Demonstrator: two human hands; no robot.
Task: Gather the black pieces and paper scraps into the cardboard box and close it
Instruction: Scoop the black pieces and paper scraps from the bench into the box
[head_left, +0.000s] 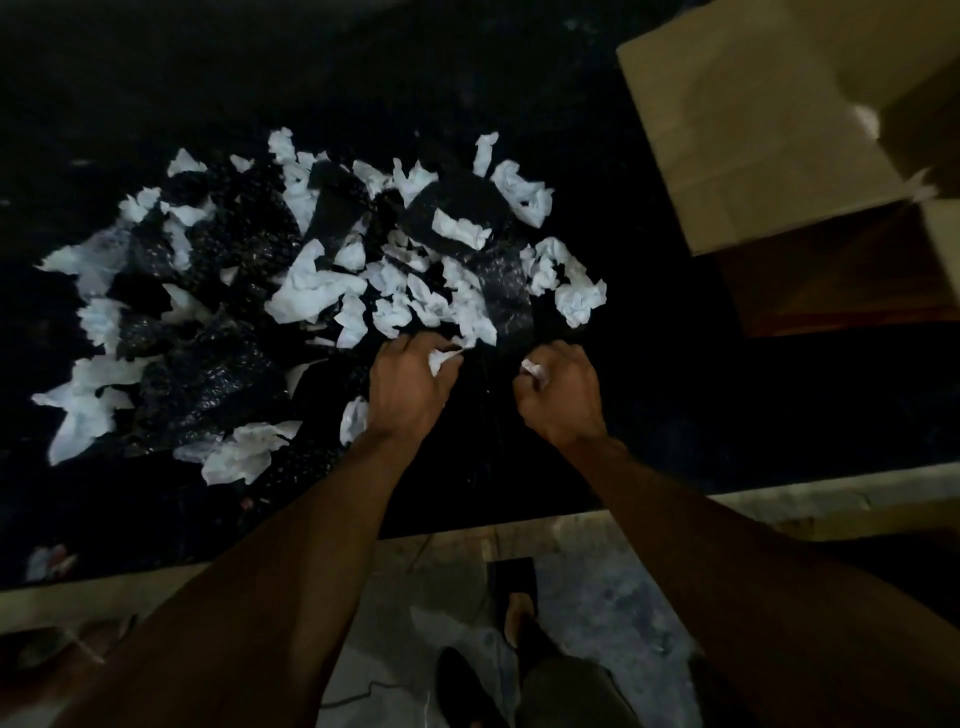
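Left hand (410, 384) pinches a crumpled white scrap (441, 359); right hand (558, 395) fisted on another. Glossy black pieces (208, 374) and paper scraps (311, 291) heaped mid-left on dark bench (675, 389). Open cardboard box (769, 119) upper right.

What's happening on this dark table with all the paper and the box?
A person is clearing a pile of black pieces and paper scraps. The left hand and the right hand each grip a scrap at the pile's near edge. The box stands open at the right; most of the pile is still on the table.
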